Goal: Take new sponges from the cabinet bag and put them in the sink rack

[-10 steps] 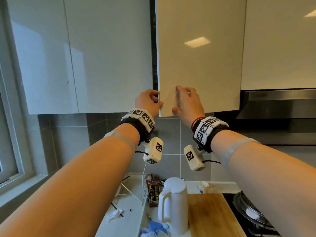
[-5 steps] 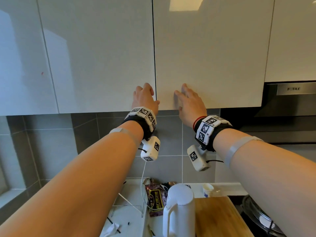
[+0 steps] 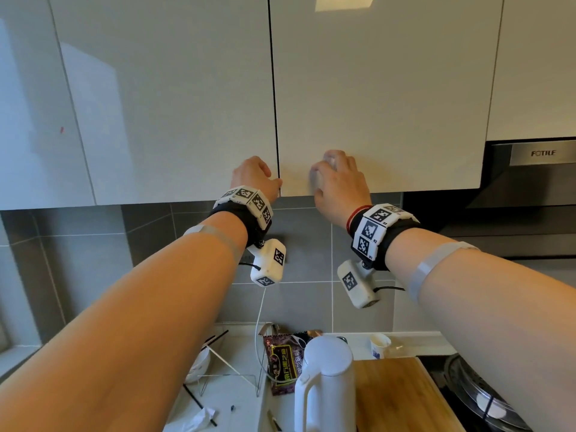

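Two glossy white wall cabinet doors meet at a dark seam, both closed: the left door (image 3: 174, 98) and the right door (image 3: 383, 88). My left hand (image 3: 254, 177) is at the left door's lower right corner, fingers curled, thumb touching the seam. My right hand (image 3: 338, 182) rests against the right door's lower left corner, fingers bent and blurred, holding nothing. No bag or sponge shows. A wire rack (image 3: 230, 378) stands on the counter below my left arm.
On the counter stand a white kettle (image 3: 327, 385), a wooden cutting board (image 3: 396, 397), a dark snack packet (image 3: 285, 363) and a small cup (image 3: 380, 344). A lidded pan (image 3: 477, 397) sits on the stove at right, under the range hood (image 3: 530, 169).
The right door stood ajar one second ago and is now closed flush. Both hands lay flat on the doors half a second ago; their fingers have since curled.
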Available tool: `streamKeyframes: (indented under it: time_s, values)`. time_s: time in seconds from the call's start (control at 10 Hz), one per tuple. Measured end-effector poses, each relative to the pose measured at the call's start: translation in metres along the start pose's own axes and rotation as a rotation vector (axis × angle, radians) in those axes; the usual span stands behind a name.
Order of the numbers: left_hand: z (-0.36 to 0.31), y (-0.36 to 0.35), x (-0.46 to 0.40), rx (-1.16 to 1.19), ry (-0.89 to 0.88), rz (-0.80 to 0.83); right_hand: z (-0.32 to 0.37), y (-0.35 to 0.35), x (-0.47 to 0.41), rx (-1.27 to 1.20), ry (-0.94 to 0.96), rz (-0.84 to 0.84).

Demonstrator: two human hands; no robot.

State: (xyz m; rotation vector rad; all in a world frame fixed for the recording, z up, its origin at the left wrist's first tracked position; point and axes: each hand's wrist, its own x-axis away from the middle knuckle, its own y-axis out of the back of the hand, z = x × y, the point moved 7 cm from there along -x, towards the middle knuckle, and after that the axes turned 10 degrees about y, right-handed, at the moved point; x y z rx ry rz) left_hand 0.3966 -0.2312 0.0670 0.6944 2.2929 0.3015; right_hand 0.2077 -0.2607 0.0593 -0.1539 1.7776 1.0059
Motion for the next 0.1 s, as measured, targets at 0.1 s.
streamKeyframes:
  time_s: [0.1]
  values:
    - [-0.0072,0.0028,0.0015,0.012,-0.018,0.054,0.0087,-0.0029,-0.0083,-0.089,0.020,-0.006]
